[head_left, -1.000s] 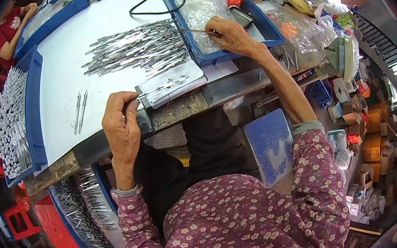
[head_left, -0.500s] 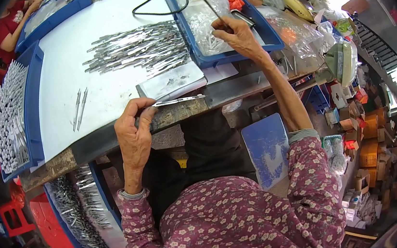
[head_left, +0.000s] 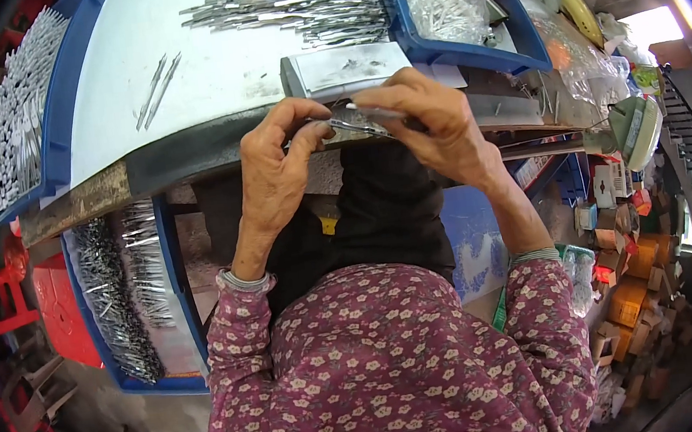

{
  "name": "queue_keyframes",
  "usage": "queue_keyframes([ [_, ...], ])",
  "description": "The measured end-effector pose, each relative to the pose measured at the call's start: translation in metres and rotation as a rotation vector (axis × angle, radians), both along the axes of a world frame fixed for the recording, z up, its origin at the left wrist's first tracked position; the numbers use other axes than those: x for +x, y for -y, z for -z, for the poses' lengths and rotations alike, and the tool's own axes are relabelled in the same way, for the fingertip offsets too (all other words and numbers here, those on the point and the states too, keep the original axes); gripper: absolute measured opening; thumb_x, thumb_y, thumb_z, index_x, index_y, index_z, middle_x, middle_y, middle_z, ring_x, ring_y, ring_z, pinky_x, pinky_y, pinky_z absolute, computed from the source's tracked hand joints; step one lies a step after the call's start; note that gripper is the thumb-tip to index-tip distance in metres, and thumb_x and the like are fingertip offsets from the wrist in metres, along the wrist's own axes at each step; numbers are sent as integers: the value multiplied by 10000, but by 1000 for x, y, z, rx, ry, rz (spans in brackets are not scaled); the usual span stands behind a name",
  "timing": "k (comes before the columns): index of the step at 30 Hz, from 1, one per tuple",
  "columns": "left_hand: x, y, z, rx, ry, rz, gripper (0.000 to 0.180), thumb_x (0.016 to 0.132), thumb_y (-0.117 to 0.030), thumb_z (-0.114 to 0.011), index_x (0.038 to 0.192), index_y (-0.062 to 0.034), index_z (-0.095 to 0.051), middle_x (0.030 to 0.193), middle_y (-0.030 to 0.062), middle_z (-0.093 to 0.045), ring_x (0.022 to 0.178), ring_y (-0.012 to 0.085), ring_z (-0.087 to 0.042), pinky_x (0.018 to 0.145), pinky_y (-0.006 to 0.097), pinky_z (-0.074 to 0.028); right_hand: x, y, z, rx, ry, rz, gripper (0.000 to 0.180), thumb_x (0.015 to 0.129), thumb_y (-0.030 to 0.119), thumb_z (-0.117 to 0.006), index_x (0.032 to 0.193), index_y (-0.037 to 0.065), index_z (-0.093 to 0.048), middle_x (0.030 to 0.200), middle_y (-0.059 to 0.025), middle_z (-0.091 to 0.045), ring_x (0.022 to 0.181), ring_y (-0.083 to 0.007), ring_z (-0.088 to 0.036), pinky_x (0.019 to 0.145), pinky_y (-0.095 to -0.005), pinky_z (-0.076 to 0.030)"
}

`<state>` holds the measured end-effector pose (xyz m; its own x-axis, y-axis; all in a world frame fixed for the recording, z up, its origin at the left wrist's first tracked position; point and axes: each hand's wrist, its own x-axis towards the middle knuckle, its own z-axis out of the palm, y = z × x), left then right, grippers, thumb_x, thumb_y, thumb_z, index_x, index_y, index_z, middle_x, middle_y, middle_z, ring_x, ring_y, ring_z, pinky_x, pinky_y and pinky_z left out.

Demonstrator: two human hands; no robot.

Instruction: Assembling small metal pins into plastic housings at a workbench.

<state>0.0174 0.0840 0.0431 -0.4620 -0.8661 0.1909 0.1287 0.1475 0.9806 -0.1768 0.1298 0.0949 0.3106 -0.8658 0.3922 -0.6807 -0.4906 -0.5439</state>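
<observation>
My left hand (head_left: 277, 160) is closed, thumb and index finger pinching one end of a slim metal piece (head_left: 360, 128) held level above the table's front edge. Close against it on the right, my right hand (head_left: 442, 130) is closed too, its fingers around a thin stick that is mostly hidden. A small white tip (head_left: 351, 107) shows at those fingers, just over the metal piece. Beyond my hands lies a flat block covered with white paper (head_left: 351, 68), smudged dark. Behind it, many similar metal pieces (head_left: 290, 7) are spread in a heap.
Two metal pieces (head_left: 156, 92) lie apart on the white sheet. At left stands a blue tray (head_left: 59, 132) of white-ended pieces; at right, a blue tray (head_left: 526, 41) holds small white tubes in clear plastic. Below the table, another blue tray (head_left: 192, 316) contains metal pieces.
My right hand has come down and left from above the right tray to meet my left hand. The left still holds the metal piece. The view has tilted down toward my lap.
</observation>
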Motion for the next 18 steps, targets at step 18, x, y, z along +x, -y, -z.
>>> queue_keyframes([
  [18,1,0,8,181,-154,49,99,855,-34,-539,930,18,-577,770,41,-625,701,64,-578,632,182,-466,17,-13,7,-207,-269,-73,436,549,-114,-592,965,12,-588,774,-89,-565,670,-235,-572,562,-309,-464],
])
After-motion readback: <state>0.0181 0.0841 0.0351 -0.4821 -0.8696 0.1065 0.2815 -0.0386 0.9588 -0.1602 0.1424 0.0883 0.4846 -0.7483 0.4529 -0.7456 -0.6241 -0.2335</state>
